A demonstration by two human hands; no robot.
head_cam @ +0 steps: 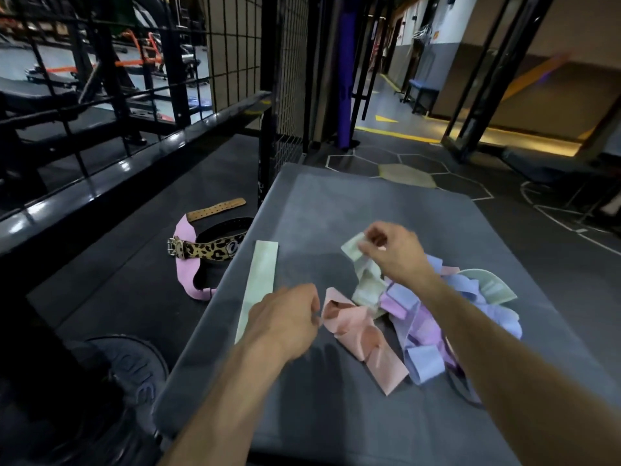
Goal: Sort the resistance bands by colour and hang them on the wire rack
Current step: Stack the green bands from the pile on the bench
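A tangled heap of resistance bands (426, 324) in pink, lilac, blue and pale green lies on the right half of a grey padded bench (336, 203). My right hand (393, 253) pinches the end of a pale green band (364, 280) and lifts it out of the heap. One pale green band (257, 287) lies flat and straight on the bench's left edge. My left hand (289, 317) hovers between that flat band and a pink band (356, 338), fingers curled at the pink band's end; whether they grip it cannot be told. A black wire rack (235, 42) stands behind the bench.
Lifting belts lie on the black floor mat left of the bench: a pink one (184, 264), a leopard-print one (208, 250) and a tan one (215, 208). A black weight plate (134, 375) sits at the lower left. A black rail (111, 176) runs along the left.
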